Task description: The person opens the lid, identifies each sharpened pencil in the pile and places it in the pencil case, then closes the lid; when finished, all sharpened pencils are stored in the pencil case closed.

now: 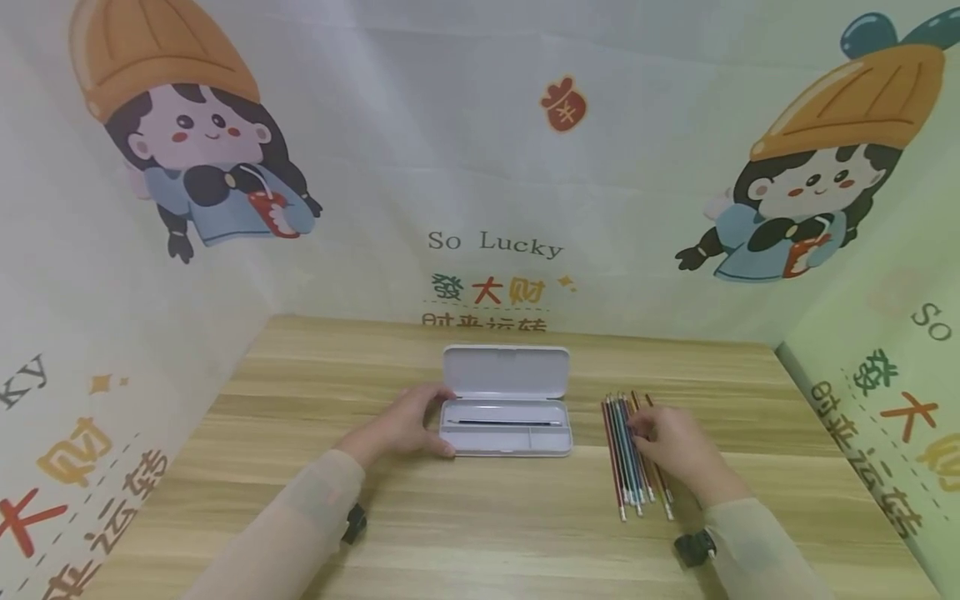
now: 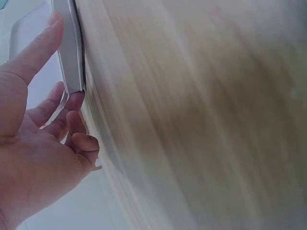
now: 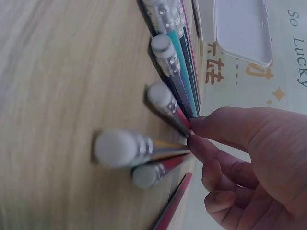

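Note:
A white pencil case [image 1: 491,440] stands with its lid [image 1: 506,372] raised at the back. One dark pencil [image 1: 510,422] lies lengthwise in its rear compartment. My left hand [image 1: 408,419] holds the case by its left end, thumb at the front corner and fingers at the back. To the right of the case, several pencils [image 1: 621,450] lie side by side, white erasers towards me. Over this bunch, my right hand [image 1: 675,440] pinches a pencil [image 3: 180,118] between thumb and forefinger. The other fingers of that hand curl in above the table.
The wooden table [image 1: 480,525] carries the case and pencils. A printed cloth [image 1: 390,167] with cartoon figures and lettering rises at its back and sides. A small black device [image 1: 695,548] sits at the right wrist, another [image 1: 354,524] at the left.

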### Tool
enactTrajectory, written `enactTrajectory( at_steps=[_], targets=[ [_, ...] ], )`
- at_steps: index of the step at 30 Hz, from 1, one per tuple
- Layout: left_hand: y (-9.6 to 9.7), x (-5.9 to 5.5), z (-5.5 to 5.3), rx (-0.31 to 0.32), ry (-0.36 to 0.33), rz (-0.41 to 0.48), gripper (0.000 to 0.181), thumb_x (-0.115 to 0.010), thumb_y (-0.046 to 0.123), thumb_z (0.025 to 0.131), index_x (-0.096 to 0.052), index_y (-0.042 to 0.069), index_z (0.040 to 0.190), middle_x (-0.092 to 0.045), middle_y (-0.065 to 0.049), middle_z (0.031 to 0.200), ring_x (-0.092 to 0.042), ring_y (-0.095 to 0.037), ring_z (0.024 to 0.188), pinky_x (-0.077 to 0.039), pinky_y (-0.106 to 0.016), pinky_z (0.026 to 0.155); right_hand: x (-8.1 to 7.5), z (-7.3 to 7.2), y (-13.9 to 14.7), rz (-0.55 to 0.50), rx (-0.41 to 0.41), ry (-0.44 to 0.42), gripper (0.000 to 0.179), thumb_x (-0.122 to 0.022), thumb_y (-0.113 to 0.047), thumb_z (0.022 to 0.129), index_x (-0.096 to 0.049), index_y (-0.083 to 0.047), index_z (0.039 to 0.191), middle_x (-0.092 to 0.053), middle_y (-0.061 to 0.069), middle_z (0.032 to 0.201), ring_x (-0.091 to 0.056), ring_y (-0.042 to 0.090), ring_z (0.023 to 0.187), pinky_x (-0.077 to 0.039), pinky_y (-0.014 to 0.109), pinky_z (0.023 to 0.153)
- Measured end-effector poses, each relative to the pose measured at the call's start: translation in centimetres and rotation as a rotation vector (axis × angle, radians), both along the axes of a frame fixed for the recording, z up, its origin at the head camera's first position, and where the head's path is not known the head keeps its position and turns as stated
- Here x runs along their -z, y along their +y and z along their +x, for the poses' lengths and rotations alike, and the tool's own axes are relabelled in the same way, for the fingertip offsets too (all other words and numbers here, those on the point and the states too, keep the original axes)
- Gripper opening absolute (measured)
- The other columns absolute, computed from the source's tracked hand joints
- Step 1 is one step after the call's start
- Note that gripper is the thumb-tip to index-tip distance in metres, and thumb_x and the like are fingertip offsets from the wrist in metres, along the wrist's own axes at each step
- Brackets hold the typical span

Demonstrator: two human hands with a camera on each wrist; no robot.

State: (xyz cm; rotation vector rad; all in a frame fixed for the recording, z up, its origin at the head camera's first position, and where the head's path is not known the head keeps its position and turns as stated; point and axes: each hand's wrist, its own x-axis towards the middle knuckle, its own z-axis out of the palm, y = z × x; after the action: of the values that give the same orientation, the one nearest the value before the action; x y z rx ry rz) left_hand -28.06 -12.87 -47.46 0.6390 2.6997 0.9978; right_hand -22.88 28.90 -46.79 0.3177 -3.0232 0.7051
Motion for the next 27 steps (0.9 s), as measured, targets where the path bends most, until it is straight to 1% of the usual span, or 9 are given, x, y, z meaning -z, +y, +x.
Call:
enactTrajectory(
  at_steps=[6, 13, 16, 20, 23, 27],
  targets=[
    [-0.23, 0.32, -0.14, -0.01, 0.002, -0.008, 0.084, -0.096, 0.025, 0.067, -0.056, 0.006, 0.139, -0.055, -0.019, 0.147, -0.046, -0.04, 0.14, -0.032, -0.056, 0.123, -0.34, -0.2, -0.51, 0.049, 0.031, -0.016, 0.019, -0.077, -0.006, 0.087, -0.076, -0.002, 0.106, -0.073, 0.003, 0.086, -0.065, 0.017, 0.078, -0.059, 0.04, 0.071],
    [-0.2, 0.24, -0.15, -0.014, -0.009, 0.0, 0.083, -0.097, 0.025, 0.068, -0.056, 0.007, 0.139, -0.055, -0.019, 0.148, -0.046, -0.039, 0.14, -0.033, -0.056, 0.123, -0.41, -0.52, -0.76, 0.091, 0.058, -0.028, 0.025, -0.078, -0.009, 0.086, -0.074, -0.001, 0.11, -0.073, 0.007, 0.085, -0.067, 0.02, 0.078, -0.059, 0.042, 0.071],
    [-0.19, 0.23, -0.16, -0.013, -0.006, 0.0, 0.083, -0.096, 0.025, 0.068, -0.056, 0.007, 0.139, -0.055, -0.019, 0.147, -0.046, -0.039, 0.14, -0.033, -0.056, 0.123, -0.48, -0.57, -0.89, 0.09, 0.078, -0.04, 0.027, -0.078, -0.009, 0.085, -0.074, -0.001, 0.11, -0.071, 0.005, 0.082, -0.064, 0.018, 0.073, -0.056, 0.037, 0.065],
    [-0.14, 0.24, -0.14, -0.014, -0.002, -0.002, 0.083, -0.096, 0.025, 0.068, -0.056, 0.008, 0.139, -0.055, -0.019, 0.147, -0.046, -0.039, 0.139, -0.033, -0.057, 0.123, -0.37, -0.56, -0.97, 0.076, 0.101, -0.037, 0.025, -0.077, -0.007, 0.083, -0.075, 0.0, 0.107, -0.067, 0.002, 0.076, -0.058, 0.016, 0.067, -0.049, 0.031, 0.057],
    [-0.08, 0.27, -0.09, -0.016, -0.004, -0.003, 0.083, -0.096, 0.025, 0.068, -0.056, 0.007, 0.139, -0.055, -0.02, 0.147, -0.046, -0.04, 0.14, -0.032, -0.057, 0.123, -0.21, -0.52, -0.94, 0.064, 0.109, -0.03, 0.024, -0.076, -0.007, 0.082, -0.075, 0.0, 0.105, -0.065, 0.002, 0.074, -0.057, 0.015, 0.065, -0.047, 0.029, 0.056],
    [0.0, 0.28, -0.02, -0.018, -0.005, -0.006, 0.084, -0.096, 0.025, 0.068, -0.056, 0.007, 0.14, -0.054, -0.02, 0.147, -0.046, -0.04, 0.14, -0.032, -0.057, 0.123, -0.26, -0.39, -0.84, 0.025, 0.127, -0.027, 0.027, -0.076, -0.007, 0.08, -0.075, 0.001, 0.106, -0.068, 0.003, 0.075, -0.059, 0.016, 0.066, -0.049, 0.029, 0.056]
  ],
)
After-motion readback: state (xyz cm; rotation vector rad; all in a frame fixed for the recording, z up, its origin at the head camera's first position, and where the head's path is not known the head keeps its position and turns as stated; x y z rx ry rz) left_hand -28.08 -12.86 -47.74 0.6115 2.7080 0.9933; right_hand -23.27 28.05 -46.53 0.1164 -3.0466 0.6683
